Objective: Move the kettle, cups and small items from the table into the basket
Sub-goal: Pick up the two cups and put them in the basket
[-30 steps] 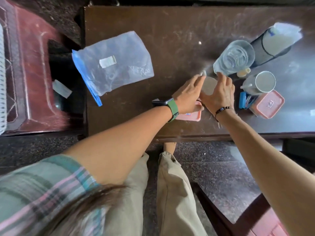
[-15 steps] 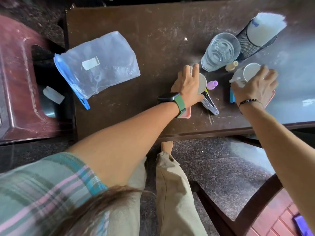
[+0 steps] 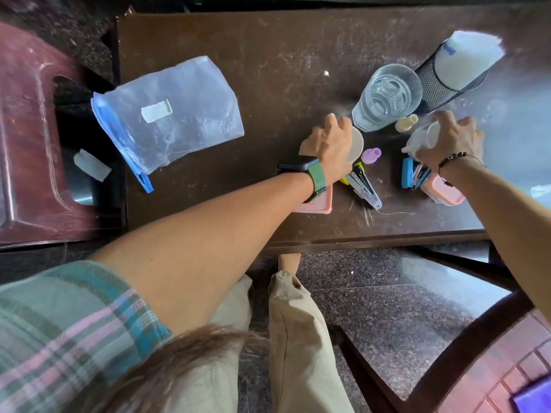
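Gripping two cups at once near the table's [image 3: 238,40] right front edge: your left hand [image 3: 328,144] grasps a beige cup [image 3: 356,143], your right hand [image 3: 450,138] a white cup [image 3: 423,138]. Lift both straight up, clear of the water glass [image 3: 387,96] between them.

Person is wearing a plaid short sleeve [image 3: 68,329] in teal, pink and grey. Left wrist is carrying a dark square smartwatch [image 3: 298,168] on a green strap; right wrist is showing a thin black beaded bracelet [image 3: 453,158]. Legs are wearing beige trousers [image 3: 301,338].
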A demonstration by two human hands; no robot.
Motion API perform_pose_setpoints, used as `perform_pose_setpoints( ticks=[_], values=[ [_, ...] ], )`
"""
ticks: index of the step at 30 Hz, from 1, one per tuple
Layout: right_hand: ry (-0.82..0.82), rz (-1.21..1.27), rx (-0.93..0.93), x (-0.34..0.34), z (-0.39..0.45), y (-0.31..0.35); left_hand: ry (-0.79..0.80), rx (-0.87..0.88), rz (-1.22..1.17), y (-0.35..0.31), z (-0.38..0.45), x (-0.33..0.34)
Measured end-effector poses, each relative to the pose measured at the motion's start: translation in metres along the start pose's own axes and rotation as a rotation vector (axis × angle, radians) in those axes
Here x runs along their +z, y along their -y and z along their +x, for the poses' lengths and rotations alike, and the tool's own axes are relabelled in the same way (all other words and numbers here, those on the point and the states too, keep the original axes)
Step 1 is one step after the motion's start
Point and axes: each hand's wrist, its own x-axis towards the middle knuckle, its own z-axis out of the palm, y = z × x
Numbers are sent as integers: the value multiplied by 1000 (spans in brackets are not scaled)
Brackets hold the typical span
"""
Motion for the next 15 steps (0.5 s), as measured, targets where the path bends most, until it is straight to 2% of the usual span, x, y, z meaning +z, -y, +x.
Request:
perform_pose_setpoints(
  ticks=[6, 12, 15],
  values=[
    [-53, 40, -31, -14, -15, 0, -76, 18, -40, 3, -3, -33],
    [-101, 26, -118, -53, -46, 3, -96, -124, -116, 19, -37, -79],
    [-136, 15, -199, -76, -62, 21, -98, -218, -248, 40, -62, -107]
  ],
)
